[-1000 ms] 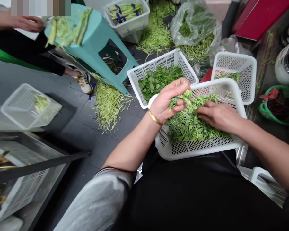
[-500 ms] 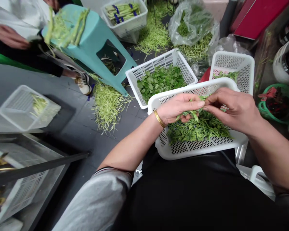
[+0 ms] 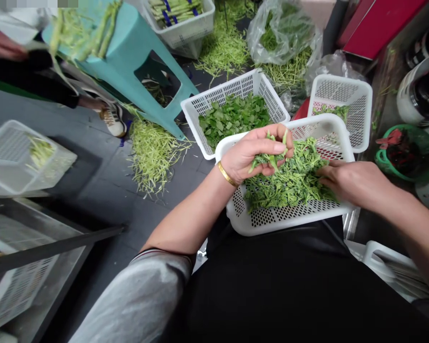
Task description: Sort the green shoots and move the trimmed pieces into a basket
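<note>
My left hand [image 3: 259, 153] is closed round a small bunch of green sprigs [image 3: 270, 155], its thumb pressed across the stems. It hovers over the left side of a white perforated basket [image 3: 268, 227] that rests on my lap. Inside the basket lies a heap of curly leafy greens [image 3: 293, 183] with thin stems. My right hand [image 3: 350, 183] reaches over the basket's right end. Its fingers are drawn together at the edge of the heap; what is between the fingertips is hidden.
Beyond stand a white basket of flat leaves [image 3: 232, 116] and a smaller white basket [image 3: 359, 100] at right. Pale peelings [image 3: 152, 157] cover the floor beside a teal stool [image 3: 128, 52]. A co-worker's hand [image 3: 3, 43] shows at upper left. A metal rack [image 3: 67, 238] is at left.
My right hand has parted from my left and dropped to the right edge of the greens. My left hand keeps its sprigs and has shifted slightly left. The view has turned a little.
</note>
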{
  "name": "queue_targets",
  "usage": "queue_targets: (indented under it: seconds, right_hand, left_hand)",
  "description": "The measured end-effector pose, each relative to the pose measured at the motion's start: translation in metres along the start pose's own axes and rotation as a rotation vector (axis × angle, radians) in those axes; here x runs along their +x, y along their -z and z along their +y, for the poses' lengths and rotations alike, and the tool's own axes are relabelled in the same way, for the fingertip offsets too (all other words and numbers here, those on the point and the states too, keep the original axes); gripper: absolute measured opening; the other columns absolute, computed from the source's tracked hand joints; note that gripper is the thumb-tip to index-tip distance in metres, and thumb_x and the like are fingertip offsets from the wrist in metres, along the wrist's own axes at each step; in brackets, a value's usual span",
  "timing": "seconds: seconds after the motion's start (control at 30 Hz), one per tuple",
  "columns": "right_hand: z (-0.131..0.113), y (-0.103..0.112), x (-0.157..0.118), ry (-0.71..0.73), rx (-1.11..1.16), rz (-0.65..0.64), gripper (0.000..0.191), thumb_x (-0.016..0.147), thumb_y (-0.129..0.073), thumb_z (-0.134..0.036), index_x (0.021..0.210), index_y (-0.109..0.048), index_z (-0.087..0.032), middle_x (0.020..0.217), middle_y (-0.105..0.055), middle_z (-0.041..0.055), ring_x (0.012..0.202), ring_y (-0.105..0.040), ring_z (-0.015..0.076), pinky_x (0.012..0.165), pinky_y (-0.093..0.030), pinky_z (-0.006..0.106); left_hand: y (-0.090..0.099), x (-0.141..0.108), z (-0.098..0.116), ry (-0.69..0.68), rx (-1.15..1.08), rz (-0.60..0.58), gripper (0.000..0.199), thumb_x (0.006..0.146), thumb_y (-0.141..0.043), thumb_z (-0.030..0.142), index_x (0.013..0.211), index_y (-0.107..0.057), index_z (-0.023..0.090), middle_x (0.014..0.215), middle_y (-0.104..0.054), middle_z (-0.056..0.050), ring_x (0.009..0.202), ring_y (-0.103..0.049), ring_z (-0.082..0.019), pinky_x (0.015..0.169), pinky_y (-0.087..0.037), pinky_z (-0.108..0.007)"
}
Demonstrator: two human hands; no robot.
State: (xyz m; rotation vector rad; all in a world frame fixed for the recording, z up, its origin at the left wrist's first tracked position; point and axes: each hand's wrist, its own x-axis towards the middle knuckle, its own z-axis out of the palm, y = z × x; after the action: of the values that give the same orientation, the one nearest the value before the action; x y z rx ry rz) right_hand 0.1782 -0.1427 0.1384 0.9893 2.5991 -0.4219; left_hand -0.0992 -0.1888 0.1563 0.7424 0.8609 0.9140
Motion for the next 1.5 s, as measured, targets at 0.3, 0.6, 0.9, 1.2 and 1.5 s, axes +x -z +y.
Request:
queue_targets:
  seconds: [0.3, 0.6, 0.9, 1.2, 1.5]
  right_hand:
    - [-0.023, 0.032, 0.007, -0.088, -0.124, -0.087, 0.026, 0.109, -0.054, -0.029, 0.112, -0.077, -0.016, 0.119, -0.078, 0.016, 0.089, -0.074, 0.0268, 0.062, -0.037, 0.033]
    - [-0.013, 0.01, 0.013, 0.004, -0.063, -0.004, 0.028, 0.108, -0.055, -0.035, 0.098, -0.077, -0.019, 0.099, -0.08, 0.0142, 0.077, -0.072, 0.0276, 0.058, -0.035, 0.035]
    - [-0.024, 0.014, 0.01, 0.155, 0.366, 0.316, 0.046, 0.112, -0.054, -0.06, 0.109, -0.075, -0.02, 0.088, -0.078, 0.0093, 0.073, -0.07, 0.0235, 0.069, -0.051, 0.034]
    - [-0.015, 0.001, 0.019, 0.191, 0.226, 0.1, 0.021, 0.104, -0.055, -0.024, 0.096, -0.075, -0.019, 0.09, -0.077, 0.0107, 0.079, -0.073, 0.0252, 0.072, -0.051, 0.035]
    - [-0.028, 0.034, 0.01, 0.056, 1.081, 0.264, 0.037, 0.095, -0.077, -0.064, 0.094, -0.068, -0.028, 0.07, -0.071, 0.0018, 0.059, -0.066, 0.0221, 0.058, -0.052, 0.036]
  left_hand:
    - [-0.007, 0.003, -0.004, 0.146, 0.072, -0.054, 0.054, 0.07, -0.103, 0.048, 0.084, -0.058, 0.02, 0.067, -0.062, 0.005, 0.045, -0.042, -0.001, 0.04, -0.024, -0.016]
    - [-0.008, 0.004, -0.005, 0.158, 0.096, 0.009, 0.056, 0.068, -0.105, 0.048, 0.09, -0.062, 0.019, 0.069, -0.061, 0.006, 0.06, -0.067, -0.008, 0.045, -0.033, -0.017]
    - [-0.012, 0.006, -0.008, 0.063, 0.125, 0.092, 0.048, 0.082, -0.097, 0.05, 0.09, -0.059, 0.02, 0.067, -0.06, 0.007, 0.054, -0.059, -0.004, 0.046, -0.032, -0.016]
    - [-0.004, 0.003, -0.008, 0.063, 0.162, 0.051, 0.05, 0.073, -0.101, 0.05, 0.093, -0.067, 0.019, 0.078, -0.072, 0.001, 0.056, -0.059, -0.005, 0.045, -0.033, -0.018]
    - [-0.01, 0.007, -0.009, 0.167, 0.375, -0.02, 0.044, 0.073, -0.104, 0.043, 0.089, -0.072, 0.017, 0.062, -0.063, 0.006, 0.048, -0.052, -0.004, 0.045, -0.035, -0.019]
